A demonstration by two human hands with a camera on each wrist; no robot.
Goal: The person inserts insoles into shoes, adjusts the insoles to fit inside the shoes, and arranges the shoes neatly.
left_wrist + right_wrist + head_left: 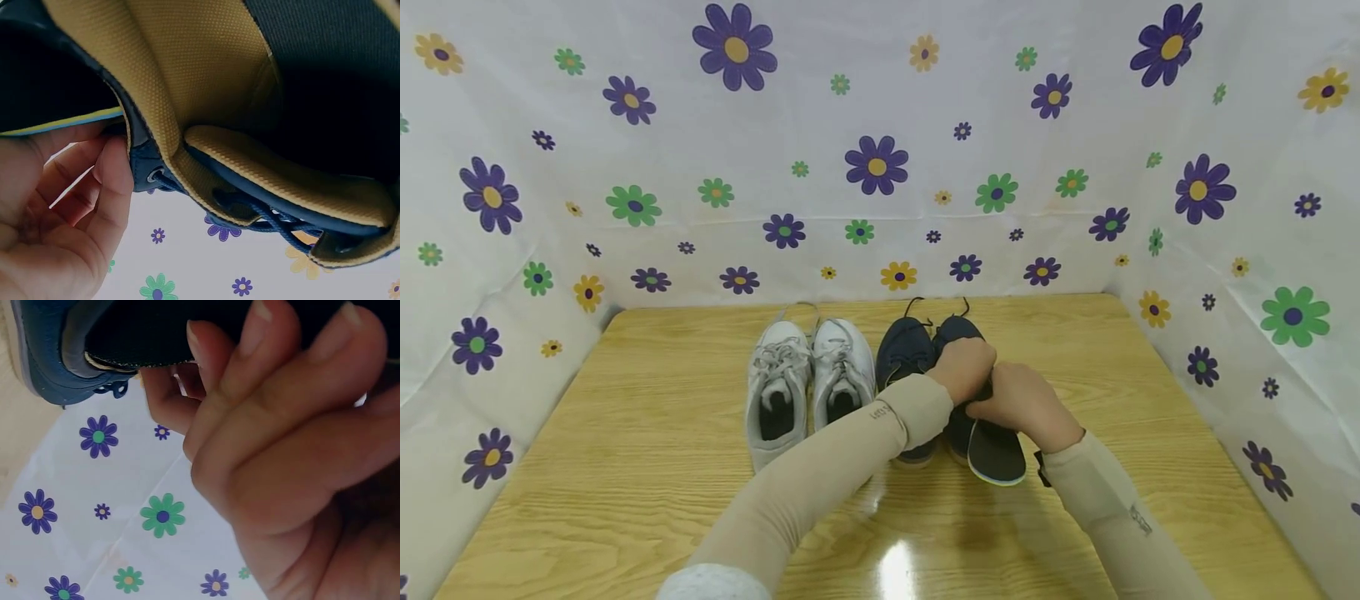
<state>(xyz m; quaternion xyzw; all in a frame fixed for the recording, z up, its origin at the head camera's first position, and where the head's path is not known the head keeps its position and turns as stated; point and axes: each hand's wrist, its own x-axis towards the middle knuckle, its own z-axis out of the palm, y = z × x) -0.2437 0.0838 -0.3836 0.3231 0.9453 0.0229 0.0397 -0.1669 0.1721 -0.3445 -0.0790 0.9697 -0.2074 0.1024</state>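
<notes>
A dark insole [997,457] with a thin pale and blue edge sticks out from the heel end of the right-hand navy shoe [956,332]. My right hand [1030,404] grips it; in the right wrist view its fingers [275,394] curl over the black surface. My left hand [966,367] reaches across and holds that shoe near its opening. In the left wrist view the left fingertips [115,156] meet the shoe's edge, beside the insole's yellow and blue rim [69,120]. The other navy shoe [904,342], tan-lined, stands under my left wrist.
A pair of white lace-up sneakers, one [778,367] left and one [842,354] right, stands left of the navy pair, partly behind my left forearm. All rest on a wood-grain table [625,467]. White flower-printed cloth [820,108] walls the back and sides.
</notes>
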